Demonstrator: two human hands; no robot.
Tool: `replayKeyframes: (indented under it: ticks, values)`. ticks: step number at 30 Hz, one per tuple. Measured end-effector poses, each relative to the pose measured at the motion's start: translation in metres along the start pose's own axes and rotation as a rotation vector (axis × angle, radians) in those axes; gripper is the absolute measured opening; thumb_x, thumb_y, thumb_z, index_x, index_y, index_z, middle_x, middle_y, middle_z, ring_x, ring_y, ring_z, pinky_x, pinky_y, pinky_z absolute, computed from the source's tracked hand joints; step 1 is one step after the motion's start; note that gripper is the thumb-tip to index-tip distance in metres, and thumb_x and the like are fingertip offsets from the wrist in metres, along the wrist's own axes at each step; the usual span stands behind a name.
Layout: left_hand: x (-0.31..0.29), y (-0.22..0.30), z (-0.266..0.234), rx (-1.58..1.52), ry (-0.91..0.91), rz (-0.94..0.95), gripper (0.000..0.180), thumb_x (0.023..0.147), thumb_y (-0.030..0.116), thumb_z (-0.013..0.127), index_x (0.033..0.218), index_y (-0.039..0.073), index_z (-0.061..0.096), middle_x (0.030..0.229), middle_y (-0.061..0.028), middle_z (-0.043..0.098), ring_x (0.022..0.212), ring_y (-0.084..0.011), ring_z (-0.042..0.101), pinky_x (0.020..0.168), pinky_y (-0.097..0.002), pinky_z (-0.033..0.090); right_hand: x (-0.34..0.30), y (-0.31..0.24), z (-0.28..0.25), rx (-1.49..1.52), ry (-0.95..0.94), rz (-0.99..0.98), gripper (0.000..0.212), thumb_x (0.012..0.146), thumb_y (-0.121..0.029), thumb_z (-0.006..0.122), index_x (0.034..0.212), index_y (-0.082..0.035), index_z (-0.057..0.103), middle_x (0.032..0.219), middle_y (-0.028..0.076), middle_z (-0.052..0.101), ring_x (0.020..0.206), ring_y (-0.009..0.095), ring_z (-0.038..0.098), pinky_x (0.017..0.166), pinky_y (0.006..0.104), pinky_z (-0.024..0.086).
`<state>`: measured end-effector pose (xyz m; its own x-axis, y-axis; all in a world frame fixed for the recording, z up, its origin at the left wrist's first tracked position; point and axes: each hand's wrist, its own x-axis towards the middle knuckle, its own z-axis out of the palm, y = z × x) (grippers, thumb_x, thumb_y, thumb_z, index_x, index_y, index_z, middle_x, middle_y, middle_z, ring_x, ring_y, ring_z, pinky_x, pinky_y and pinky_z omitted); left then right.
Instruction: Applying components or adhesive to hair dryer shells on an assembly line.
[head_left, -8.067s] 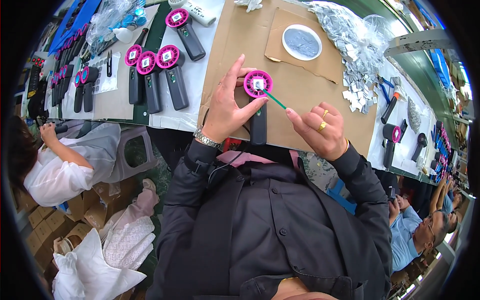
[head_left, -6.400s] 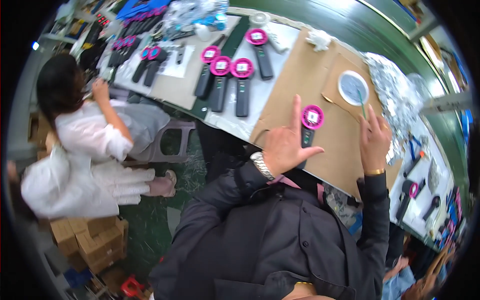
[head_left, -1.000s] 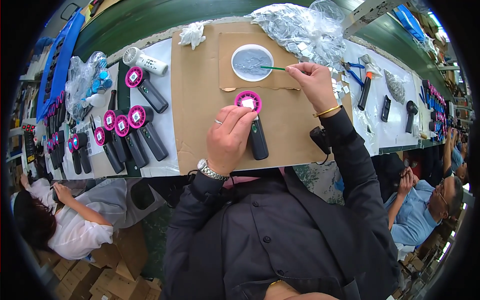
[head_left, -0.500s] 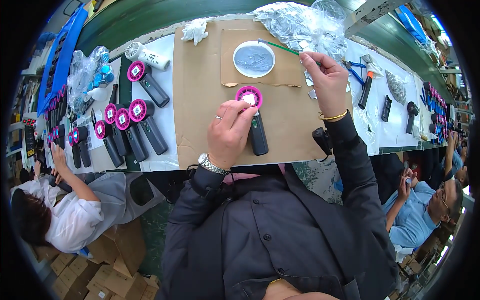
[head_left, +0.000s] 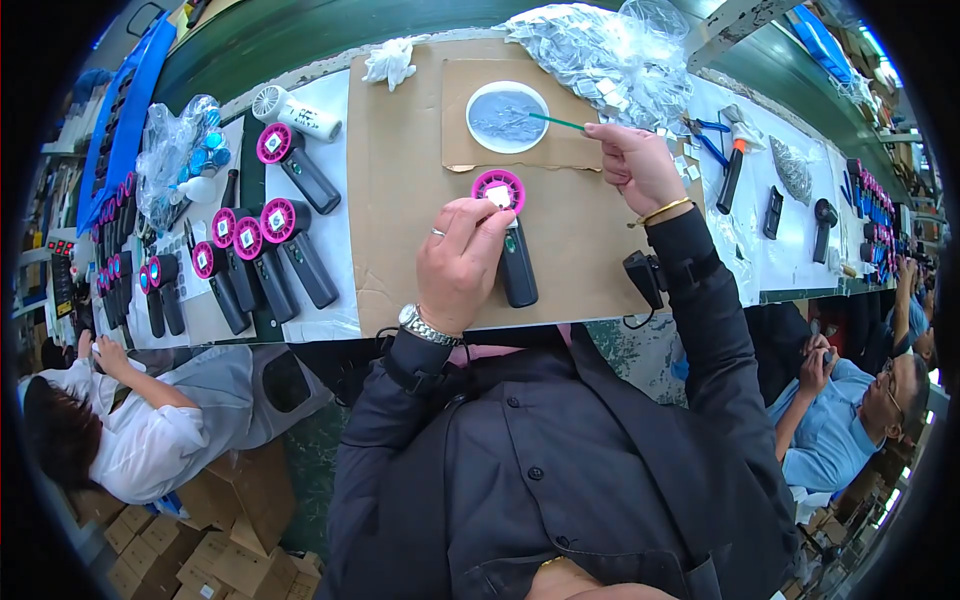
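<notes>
Cardboard (head_left: 405, 220): stick (head_left: 560, 122), pinched by right hand (head_left: 640, 165), back over paste (head_left: 503, 118); left hand (head_left: 458, 268) pinching white square (head_left: 498, 194).

A dark handheld fan (head_left: 516, 255) lies on brown cardboard (head_left: 400, 220), its pink ring (head_left: 500, 174) at the far end, a white square (head_left: 498, 195) over the ring's middle. Beyond sits a white dish (head_left: 469, 122) of grey paste (head_left: 498, 116); a green stick (head_left: 562, 122) slants over its right rim (whether the tip touches is unclear).

The black shirt (head_left: 490, 440) has long sleeves (head_left: 733, 335) and round buttons (head_left: 536, 473); from its middle, a silver watch (head_left: 424, 325) and the ring (head_left: 438, 232) of the left hand (head_left: 457, 270) are at eleven o'clock, a gold bracelet (head_left: 666, 211) at one o'clock
</notes>
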<state>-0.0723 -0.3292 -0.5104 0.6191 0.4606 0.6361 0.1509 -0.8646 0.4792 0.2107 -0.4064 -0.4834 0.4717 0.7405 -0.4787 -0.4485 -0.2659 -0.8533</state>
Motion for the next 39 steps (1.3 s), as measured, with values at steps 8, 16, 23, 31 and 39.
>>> replayKeyframes:
  ticks: [8, 16, 23, 31, 39]
  values:
    - [-0.001, 0.0, 0.0, 0.035, 0.008, 0.013, 0.032, 0.086, -0.002, 0.079, 0.117, 0.006, 0.079, 0.11, -0.0072, 0.067, 0.108, -0.0294, 0.069, 0.089, -0.0423, 0.059, -0.013, -0.014, 0.0, 0.46, -0.138, 0.144, 0.009, 0.108, -0.013, 0.072, 0.109, -0.005, 0.07, 0.071, -0.01, 0.038, 0.056, 0.002, 0.031, 0.05, 0.024, 0.024]
    - [-0.003, 0.0, -0.001, 0.041, -0.006, -0.006, 0.033, 0.086, -0.001, 0.08, 0.118, 0.007, 0.079, 0.109, -0.0081, 0.068, 0.103, -0.0286, 0.068, 0.087, -0.0416, 0.058, -0.014, -0.006, 0.008, 0.071, 0.026, -0.134, 0.015, 0.105, -0.015, 0.077, 0.109, 0.0, 0.079, 0.071, -0.01, 0.047, 0.056, 0.003, 0.034, 0.051, 0.0244, 0.025]
    - [-0.003, -0.002, 0.0, 0.033, -0.004, 0.0, 0.033, 0.086, -0.001, 0.08, 0.118, 0.008, 0.079, 0.108, -0.008, 0.069, 0.103, -0.0283, 0.068, 0.087, -0.0416, 0.058, -0.003, 0.011, 0.012, -0.334, 0.212, -0.26, 0.022, 0.101, -0.018, 0.083, 0.113, 0.001, 0.083, 0.069, -0.009, 0.053, 0.056, 0.002, 0.036, 0.053, 0.0237, 0.026]
    - [-0.004, -0.002, -0.001, 0.029, -0.012, -0.001, 0.034, 0.085, -0.001, 0.08, 0.118, 0.007, 0.079, 0.108, -0.0079, 0.068, 0.103, -0.0284, 0.068, 0.087, -0.0418, 0.057, -0.02, -0.016, 0.007, -0.054, 0.096, -0.239, 0.023, 0.103, -0.017, 0.081, 0.115, 0.002, 0.082, 0.069, -0.009, 0.05, 0.057, 0.003, 0.035, 0.054, 0.0242, 0.025]
    - [-0.004, -0.003, -0.001, 0.027, -0.016, -0.003, 0.035, 0.085, -0.001, 0.08, 0.119, 0.007, 0.079, 0.107, -0.0079, 0.068, 0.103, -0.0284, 0.068, 0.087, -0.0421, 0.057, -0.029, -0.027, 0.01, 0.024, 0.059, -0.313, 0.021, 0.105, -0.015, 0.078, 0.115, 0.003, 0.081, 0.069, -0.009, 0.048, 0.057, 0.003, 0.034, 0.054, 0.0253, 0.023]
